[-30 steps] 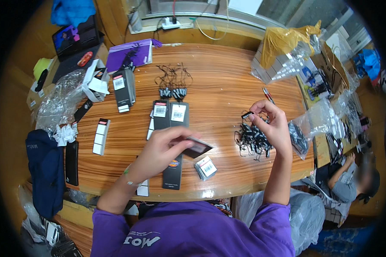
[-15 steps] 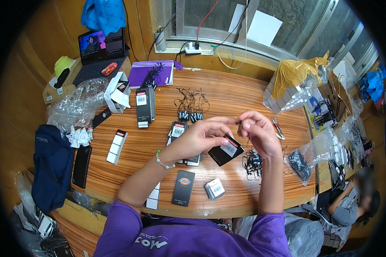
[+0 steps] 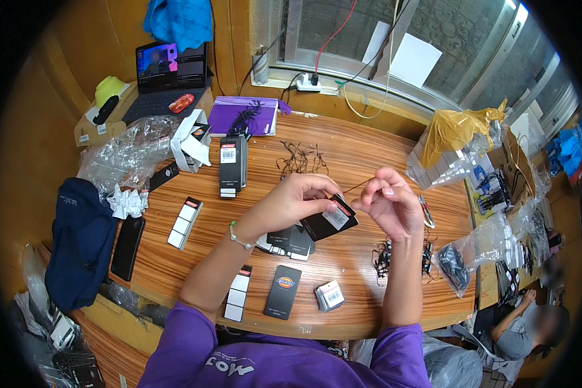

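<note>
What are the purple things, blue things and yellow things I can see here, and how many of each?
Purple: 2, the person's shirt and the folder at the table's far edge.
Blue: 2, the cloth above the laptop and the dark blue bag.
Yellow: 2, the plastic bag and the cap.
Total: 6.

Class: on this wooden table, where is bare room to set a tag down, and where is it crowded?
Bare wood lies between the white strip and the tag pile, and between the loose strings and the yellow bag. Crowded: the left edge around the plastic wrap, and the right edge around the string bundle.
</note>
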`<state>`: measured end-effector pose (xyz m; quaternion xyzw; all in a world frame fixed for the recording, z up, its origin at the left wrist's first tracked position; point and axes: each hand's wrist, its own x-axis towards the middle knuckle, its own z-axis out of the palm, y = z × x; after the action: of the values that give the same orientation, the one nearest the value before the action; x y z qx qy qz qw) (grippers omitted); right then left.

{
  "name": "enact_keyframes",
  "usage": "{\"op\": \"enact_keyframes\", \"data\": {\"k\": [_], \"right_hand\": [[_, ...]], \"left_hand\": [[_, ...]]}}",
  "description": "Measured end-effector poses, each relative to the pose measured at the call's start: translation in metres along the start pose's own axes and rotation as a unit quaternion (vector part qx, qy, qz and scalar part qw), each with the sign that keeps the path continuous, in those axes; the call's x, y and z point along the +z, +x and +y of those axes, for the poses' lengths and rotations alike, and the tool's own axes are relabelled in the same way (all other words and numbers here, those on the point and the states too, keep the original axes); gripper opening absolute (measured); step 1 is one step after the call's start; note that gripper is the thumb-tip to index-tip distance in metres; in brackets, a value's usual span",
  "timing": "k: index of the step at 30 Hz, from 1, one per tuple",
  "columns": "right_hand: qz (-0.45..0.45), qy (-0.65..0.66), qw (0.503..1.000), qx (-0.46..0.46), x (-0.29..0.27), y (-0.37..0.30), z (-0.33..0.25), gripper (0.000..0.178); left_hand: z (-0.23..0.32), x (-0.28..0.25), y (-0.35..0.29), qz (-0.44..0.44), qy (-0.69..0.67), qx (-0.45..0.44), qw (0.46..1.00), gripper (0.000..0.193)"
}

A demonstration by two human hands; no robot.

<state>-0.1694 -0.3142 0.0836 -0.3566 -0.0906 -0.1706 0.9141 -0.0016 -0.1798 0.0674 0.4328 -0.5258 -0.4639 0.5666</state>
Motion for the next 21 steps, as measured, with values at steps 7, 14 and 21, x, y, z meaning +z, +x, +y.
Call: {"op": "enact_keyframes", "data": {"k": [7, 14, 21], "right_hand": [[0.100, -0.306, 0.940, -0.111, 0.011, 0.018, 0.003, 0.023], [0.194, -0.363, 0.887, -0.209, 0.019, 0.025, 0.013, 0.014], [0.213, -0.380, 0.891, -0.128, 0.018, 0.025, 0.012, 0.011]], "left_hand": [[0.008, -0.006, -0.005, 0.028, 0.010, 0.011, 1.000, 0.014], [0.010, -0.004, 0.000, 0.179, 0.066, 0.092, 0.977, 0.017], [0.010, 0.001, -0.001, 0.249, 0.085, 0.081, 0.961, 0.018]]}}
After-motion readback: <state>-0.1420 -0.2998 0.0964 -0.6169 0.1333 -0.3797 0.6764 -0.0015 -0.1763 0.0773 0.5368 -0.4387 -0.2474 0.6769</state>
